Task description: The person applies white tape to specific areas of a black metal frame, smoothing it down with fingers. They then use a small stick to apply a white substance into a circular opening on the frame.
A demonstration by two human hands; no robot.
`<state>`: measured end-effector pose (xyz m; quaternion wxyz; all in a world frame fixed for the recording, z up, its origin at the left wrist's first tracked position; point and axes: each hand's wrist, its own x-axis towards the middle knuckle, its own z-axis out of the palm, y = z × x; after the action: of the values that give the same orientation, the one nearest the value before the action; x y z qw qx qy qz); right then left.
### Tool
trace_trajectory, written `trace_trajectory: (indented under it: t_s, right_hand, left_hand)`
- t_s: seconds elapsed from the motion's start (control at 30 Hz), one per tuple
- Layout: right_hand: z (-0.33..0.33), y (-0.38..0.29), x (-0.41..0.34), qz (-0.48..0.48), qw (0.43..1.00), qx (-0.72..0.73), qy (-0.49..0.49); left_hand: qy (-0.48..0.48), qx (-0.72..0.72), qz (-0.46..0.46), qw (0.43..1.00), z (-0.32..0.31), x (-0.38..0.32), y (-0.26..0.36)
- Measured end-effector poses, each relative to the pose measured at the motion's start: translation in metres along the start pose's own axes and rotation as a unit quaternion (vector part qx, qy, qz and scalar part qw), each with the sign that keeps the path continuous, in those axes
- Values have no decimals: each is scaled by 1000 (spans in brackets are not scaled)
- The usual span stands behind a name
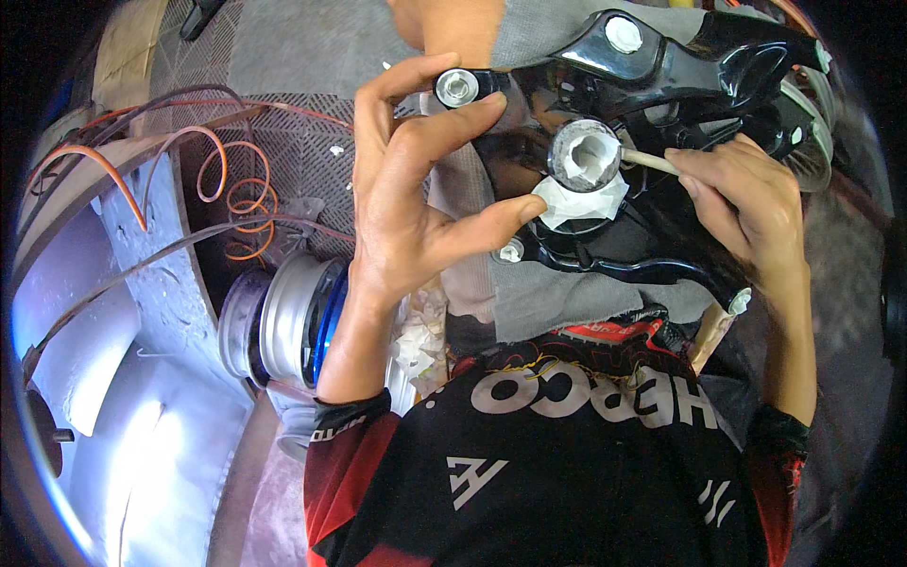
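Note:
A glossy black metal frame part (517,135) with several arms lies over grey cloth on my lap. Its round central tube has white masking tape (594,157) inside the mouth, and a torn flap of tape (584,202) spreads below. My left hand (418,163) grips the part's left side, fingers by a silver-faced lug (457,88), thumb tip at the tape flap. Between the thumb and fingers of my right hand (744,198) is a slim pale stick-like tool (650,161). Its tip meets the tube's right rim; the exact contact is hidden.
More tape covers another boss (623,34) on the part. Wheel rims (290,319) stand at left, beside scraps of torn tape (418,351). A coiled orange hose (248,191) and dark cables cross the patterned mat (297,142). A bright silvery panel (142,439) fills the lower left.

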<state>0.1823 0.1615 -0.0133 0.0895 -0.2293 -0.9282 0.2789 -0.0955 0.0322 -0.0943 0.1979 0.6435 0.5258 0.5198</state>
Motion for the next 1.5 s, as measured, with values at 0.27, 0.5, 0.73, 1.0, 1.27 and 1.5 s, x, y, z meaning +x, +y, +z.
trace_trajectory:
  t_s: [0.27,0.5,0.73,1.0,1.27,1.5]
  right_hand:
    - [-3,3,7,-32,998,28,-45]
    - [-4,0,0,-32,999,-25,-7]
    - [-2,1,3,-43,998,-41,-15]
    - [-4,-1,3,-50,998,-22,-27]
    - [-4,-6,-1,-27,998,-62,7]
    - [-2,0,3,-47,998,-43,-18]
  left_hand:
    - [10,-10,-2,1000,1,1,0]
    - [18,-21,-22,999,2,0,1]
    - [10,-5,-4,1000,1,-1,0]
    - [-23,-3,9,1000,-1,-4,-2]
    - [-33,13,9,999,-2,-2,-2]
    - [-36,5,19,999,-3,-4,-4]
